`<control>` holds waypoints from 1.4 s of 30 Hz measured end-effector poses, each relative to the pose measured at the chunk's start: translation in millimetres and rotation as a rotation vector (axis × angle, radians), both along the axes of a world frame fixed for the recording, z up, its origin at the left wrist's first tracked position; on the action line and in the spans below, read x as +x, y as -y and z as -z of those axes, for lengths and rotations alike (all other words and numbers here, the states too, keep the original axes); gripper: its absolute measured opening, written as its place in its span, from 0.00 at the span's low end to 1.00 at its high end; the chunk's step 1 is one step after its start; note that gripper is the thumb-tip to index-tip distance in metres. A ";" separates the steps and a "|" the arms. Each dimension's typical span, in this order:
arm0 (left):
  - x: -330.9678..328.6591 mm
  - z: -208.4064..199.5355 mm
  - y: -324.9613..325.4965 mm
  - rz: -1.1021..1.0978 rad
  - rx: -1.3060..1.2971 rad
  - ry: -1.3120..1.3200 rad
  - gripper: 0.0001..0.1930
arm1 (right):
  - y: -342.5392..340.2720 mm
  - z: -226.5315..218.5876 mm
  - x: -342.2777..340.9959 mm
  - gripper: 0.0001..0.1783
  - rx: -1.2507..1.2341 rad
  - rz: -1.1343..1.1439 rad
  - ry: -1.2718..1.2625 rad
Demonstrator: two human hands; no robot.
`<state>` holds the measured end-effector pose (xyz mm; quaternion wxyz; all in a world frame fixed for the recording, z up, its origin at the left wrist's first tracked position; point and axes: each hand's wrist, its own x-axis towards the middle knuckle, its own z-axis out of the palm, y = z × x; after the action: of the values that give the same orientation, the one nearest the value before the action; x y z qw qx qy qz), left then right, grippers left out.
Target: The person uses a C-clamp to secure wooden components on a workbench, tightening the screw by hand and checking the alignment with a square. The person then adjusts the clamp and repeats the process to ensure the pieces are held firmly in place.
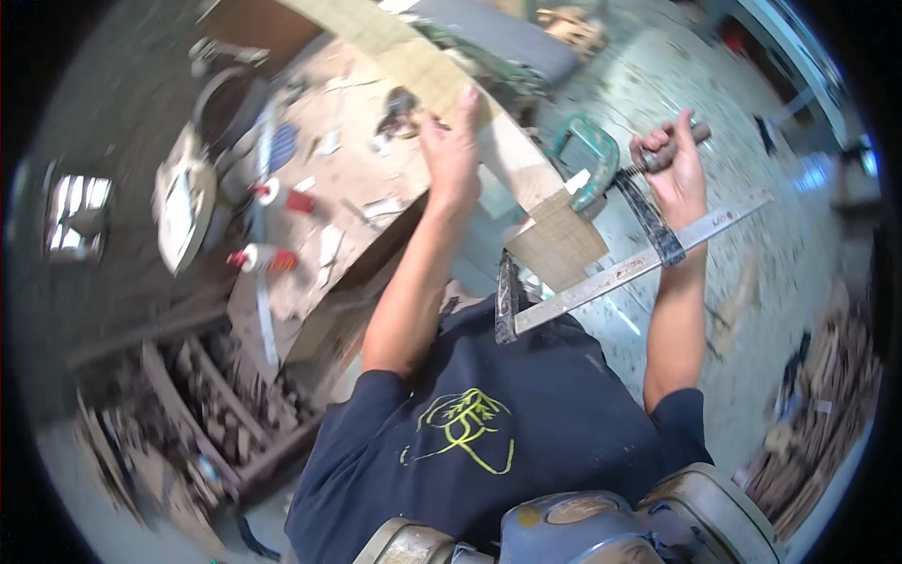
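A long curved wooden board runs from the upper left down to the middle. My left hand is at its left edge, thumb up against the wood, other fingers partly hidden. At the board's near end is a squarish wood block. A green C-clamp sits by that joint. My right hand is wrapped round the handle of a steel bar clamp. The clamp's bar slants across in front of my chest. Its black jaws stand either side of the block; whether they touch it I cannot tell.
On the left, a workbench carries wood scraps, red-and-white glue bottles and a clothes-iron-shaped object. Below it, a crate holds offcuts. A wood pile lies at right. My respirator fills the lower edge.
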<state>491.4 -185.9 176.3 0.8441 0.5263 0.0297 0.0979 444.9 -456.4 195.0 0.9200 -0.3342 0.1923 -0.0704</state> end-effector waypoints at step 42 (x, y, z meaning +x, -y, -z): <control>228.9 174.9 -303.1 0.437 0.102 -0.577 0.19 | -277.5 188.1 196.0 0.25 0.002 -0.090 -0.392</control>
<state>720.3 117.2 1.4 0.7746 0.5676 0.1488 -0.2359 640.9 -178.9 6.9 0.8675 -0.3488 0.3526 0.0373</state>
